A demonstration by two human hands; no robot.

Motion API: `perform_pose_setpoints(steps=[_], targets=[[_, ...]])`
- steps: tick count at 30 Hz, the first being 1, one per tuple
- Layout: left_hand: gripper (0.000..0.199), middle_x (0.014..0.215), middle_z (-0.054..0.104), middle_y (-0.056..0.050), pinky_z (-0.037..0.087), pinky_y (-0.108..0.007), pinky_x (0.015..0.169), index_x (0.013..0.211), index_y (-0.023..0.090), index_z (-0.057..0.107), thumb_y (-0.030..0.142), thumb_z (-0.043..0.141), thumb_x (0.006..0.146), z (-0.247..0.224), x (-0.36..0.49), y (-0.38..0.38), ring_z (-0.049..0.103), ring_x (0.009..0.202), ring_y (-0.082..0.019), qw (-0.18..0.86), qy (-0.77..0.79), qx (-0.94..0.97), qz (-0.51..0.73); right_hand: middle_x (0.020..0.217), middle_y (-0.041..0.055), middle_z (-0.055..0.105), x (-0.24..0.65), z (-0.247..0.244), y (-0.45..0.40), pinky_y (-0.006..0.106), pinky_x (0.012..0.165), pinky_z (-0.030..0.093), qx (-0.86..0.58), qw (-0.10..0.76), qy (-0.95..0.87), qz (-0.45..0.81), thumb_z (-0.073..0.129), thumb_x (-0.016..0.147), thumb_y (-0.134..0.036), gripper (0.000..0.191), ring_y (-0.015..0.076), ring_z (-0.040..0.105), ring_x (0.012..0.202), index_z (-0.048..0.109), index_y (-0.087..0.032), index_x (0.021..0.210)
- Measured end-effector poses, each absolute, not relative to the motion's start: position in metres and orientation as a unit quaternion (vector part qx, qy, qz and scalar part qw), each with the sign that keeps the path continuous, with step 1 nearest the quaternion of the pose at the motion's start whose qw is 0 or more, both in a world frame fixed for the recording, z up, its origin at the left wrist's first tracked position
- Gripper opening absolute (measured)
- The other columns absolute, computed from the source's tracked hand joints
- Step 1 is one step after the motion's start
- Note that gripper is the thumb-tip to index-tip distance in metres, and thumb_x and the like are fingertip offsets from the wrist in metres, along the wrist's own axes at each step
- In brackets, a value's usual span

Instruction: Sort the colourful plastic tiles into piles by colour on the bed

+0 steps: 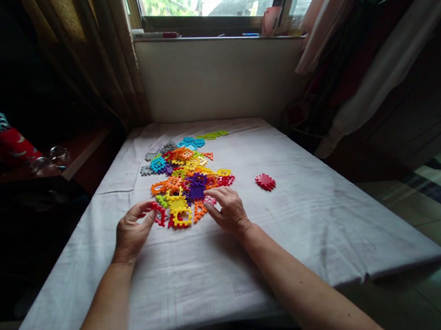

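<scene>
A heap of colourful plastic interlocking pieces with toothed edges lies on the table, several of them open frames. At the heap's near left, my left hand pinches a red piece between thumb and fingers. My right hand is at the near right side, its thumb and fingertips closed around a pinkish-red lattice piece, partly hidden by the fingers. Between the hands are a yellow frame piece, an orange piece and a purple piece. Apart on the right lies a red toothed piece or small stack.
A pale cloth covers the table. Green pieces lie at the heap's far end. On a side surface to the left stand a red container and glassware. Hanging clothes are on the right, with a window behind.
</scene>
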State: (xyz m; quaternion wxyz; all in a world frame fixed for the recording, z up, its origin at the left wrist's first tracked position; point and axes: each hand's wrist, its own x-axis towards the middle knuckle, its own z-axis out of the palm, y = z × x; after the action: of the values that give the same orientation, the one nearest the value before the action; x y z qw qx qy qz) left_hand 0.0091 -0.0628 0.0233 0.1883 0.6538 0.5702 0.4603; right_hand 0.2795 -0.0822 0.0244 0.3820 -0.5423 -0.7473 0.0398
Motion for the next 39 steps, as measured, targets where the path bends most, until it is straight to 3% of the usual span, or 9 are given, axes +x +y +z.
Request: perform_pose_setpoints(steps=[5,9,16,20,23,30,39], targets=[[0.032,0.09,0.075,-0.004,0.056,-0.033,0.082,0.094,0.023,0.072,0.051,0.062,0.083,0.024,0.049,-0.074,0.068,0.081,-0.018,0.135,0.485,0.728,0.465,0.097,0.0053,0.078,0.256,0.015,-0.088,0.034,0.089,0.052,-0.434,0.445,-0.774,0.118,0.069,0.086,-0.039,0.036,0.0198,0.07,0.09,0.066,-0.023,0.118],[0.034,0.093,0.075,-0.004,0.055,-0.033,0.082,0.099,0.023,0.071,0.053,0.062,0.085,0.021,0.053,-0.075,0.068,0.082,-0.019,0.125,0.464,0.749,0.456,0.089,0.0015,0.078,0.247,0.013,-0.087,0.028,0.076,0.055,-0.442,0.473,-0.744,0.165,0.063,0.087,-0.03,0.018,0.0156,0.071,0.077,0.07,-0.026,0.104],[0.029,0.094,0.075,-0.003,0.049,-0.038,0.091,0.086,0.026,0.073,0.052,0.06,0.084,0.019,0.012,-0.066,0.067,0.095,-0.023,0.037,0.542,0.773,0.328,0.089,0.0064,0.077,0.349,0.024,-0.059,0.03,0.076,0.053,-0.667,0.531,-0.518,0.072,0.055,0.084,-0.035,0.026,0.0192,0.07,0.08,0.072,-0.02,0.097],[0.027,0.11,0.073,-0.003,0.043,-0.044,0.098,0.096,0.032,0.076,0.051,0.064,0.081,0.017,0.004,-0.07,0.064,0.108,-0.027,0.003,0.548,0.797,0.253,0.084,0.0083,0.075,0.417,0.019,-0.056,0.032,0.073,0.051,-0.786,0.51,-0.348,0.021,0.053,0.081,-0.035,0.031,0.0228,0.069,0.079,0.072,-0.018,0.097],[0.031,0.116,0.072,-0.004,0.04,-0.046,0.101,0.104,0.034,0.076,0.051,0.066,0.08,0.014,0.01,-0.072,0.061,0.113,-0.028,-0.007,0.535,0.811,0.237,0.086,0.0098,0.074,0.436,0.013,-0.058,0.034,0.076,0.051,-0.818,0.489,-0.303,0.016,0.053,0.08,-0.034,0.031,0.025,0.067,0.082,0.073,-0.017,0.097],[0.026,0.112,0.073,-0.005,0.038,-0.048,0.102,0.101,0.034,0.077,0.049,0.062,0.085,0.014,0.012,-0.072,0.063,0.11,-0.027,-0.031,0.501,0.827,0.255,0.119,0.0189,0.064,0.427,0.005,-0.056,0.049,0.098,0.046,-0.828,0.455,-0.324,-0.045,0.054,0.081,-0.031,0.039,0.0334,0.058,0.114,0.071,-0.015,0.111],[0.034,0.087,0.076,-0.007,0.052,-0.036,0.08,0.084,0.023,0.071,0.047,0.049,0.091,0.016,-0.01,-0.058,0.069,0.085,-0.023,-0.037,0.538,0.739,0.404,0.105,0.0131,0.07,0.397,0.002,-0.048,0.043,0.099,0.048,-0.726,0.495,-0.469,-0.092,0.051,0.082,-0.027,0.027,0.026,0.063,0.103,0.073,-0.018,0.095]])
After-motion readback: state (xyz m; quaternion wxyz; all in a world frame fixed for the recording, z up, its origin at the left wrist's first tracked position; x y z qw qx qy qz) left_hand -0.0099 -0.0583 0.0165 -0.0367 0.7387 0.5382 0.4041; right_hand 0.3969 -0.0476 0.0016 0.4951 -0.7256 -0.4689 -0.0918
